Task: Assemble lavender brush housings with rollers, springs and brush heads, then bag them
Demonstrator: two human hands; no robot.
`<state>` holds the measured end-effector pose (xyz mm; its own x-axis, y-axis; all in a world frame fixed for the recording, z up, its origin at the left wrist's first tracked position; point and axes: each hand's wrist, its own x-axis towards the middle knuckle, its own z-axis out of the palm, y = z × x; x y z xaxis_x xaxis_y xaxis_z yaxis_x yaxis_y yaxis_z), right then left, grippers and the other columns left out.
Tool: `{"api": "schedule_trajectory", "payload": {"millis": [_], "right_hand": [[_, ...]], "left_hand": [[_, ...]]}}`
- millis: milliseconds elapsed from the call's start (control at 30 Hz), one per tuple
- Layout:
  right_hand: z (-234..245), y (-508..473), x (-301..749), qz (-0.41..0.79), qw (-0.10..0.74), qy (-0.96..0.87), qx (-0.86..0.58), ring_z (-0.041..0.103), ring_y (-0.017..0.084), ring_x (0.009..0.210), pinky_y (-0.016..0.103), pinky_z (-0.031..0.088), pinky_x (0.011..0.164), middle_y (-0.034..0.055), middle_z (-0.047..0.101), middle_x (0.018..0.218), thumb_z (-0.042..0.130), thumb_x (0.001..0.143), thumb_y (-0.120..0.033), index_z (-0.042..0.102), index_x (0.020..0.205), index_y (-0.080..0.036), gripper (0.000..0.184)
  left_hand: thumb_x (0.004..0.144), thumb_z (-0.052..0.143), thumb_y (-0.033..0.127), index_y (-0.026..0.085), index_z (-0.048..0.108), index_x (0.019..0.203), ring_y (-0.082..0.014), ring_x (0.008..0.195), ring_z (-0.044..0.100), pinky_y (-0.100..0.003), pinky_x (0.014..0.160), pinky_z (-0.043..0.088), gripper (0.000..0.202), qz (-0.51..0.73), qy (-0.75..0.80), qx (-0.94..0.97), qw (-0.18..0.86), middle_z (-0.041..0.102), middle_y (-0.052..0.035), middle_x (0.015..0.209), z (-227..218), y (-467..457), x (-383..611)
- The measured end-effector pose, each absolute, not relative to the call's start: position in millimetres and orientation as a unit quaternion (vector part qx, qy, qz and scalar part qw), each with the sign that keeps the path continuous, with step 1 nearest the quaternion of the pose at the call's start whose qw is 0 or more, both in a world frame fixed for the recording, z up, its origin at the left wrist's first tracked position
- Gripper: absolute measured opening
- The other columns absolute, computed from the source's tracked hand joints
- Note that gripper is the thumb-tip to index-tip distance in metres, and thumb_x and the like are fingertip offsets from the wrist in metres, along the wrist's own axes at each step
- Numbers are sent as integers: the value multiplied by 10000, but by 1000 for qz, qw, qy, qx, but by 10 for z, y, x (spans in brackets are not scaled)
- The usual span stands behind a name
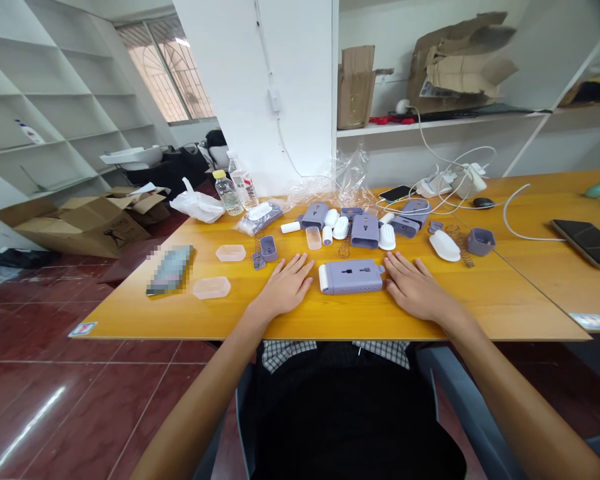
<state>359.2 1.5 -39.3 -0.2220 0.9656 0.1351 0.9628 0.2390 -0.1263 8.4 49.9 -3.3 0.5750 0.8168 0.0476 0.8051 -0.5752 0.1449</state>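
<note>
1. Left hand point(286, 288): flat on the wooden table point(180, 313), palm down, fingers spread, holding nothing.
2. Right hand point(414, 287): likewise flat and empty.
3. Purple device point(351, 277) with a white end cap lies between both hands, near the front edge.
4. Loose purple housings point(365, 231) and springs point(460, 241) lie behind it.

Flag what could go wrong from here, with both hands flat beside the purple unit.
1. The left hand and right hand flank the purple unit without gripping it. A nudge could slide it on the smooth table.
2. A loose spring and a small white cap lie just beyond the fingers. A forward reach could probably scatter them.
3. The white cable loops across the right side and might snag a sweeping arm.
</note>
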Motion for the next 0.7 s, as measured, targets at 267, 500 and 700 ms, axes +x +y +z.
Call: {"api": "schedule_trajectory", "payload": {"millis": [267, 500, 700], "right_hand": [[-346, 6, 3562, 20, 78, -777, -624, 288, 340, 1659, 667, 243, 1332, 150, 371, 1759, 303, 1070, -397, 407, 1679, -147, 667], [-275, -14, 3527, 26, 53, -770, -636, 259, 329, 1670, 638, 224, 1344, 143, 334, 1775, 284, 1069, -375, 395, 1679, -106, 677], [-332, 0, 3557, 18, 64, -774, -630, 273, 337, 1666, 646, 230, 1340, 138, 358, 1768, 281, 1082, -398, 404, 1682, -135, 667]], "left_hand": [[1136, 298, 403, 193, 416, 1657, -328, 1669, 270, -602, 1351, 197, 574, 63, 445, 892, 49, 332, -143, 1775, -80, 525, 51], [1110, 362, 442, 173, 461, 1637, -324, 1681, 232, -567, 1360, 193, 599, 17, 453, 887, 92, 288, -139, 1790, 129, 498, 15], [997, 530, 665, 238, 593, 1522, -344, 1430, 600, -486, 1197, 470, 679, 22, 497, 852, 163, 618, -117, 1581, 785, 382, -717]]}}
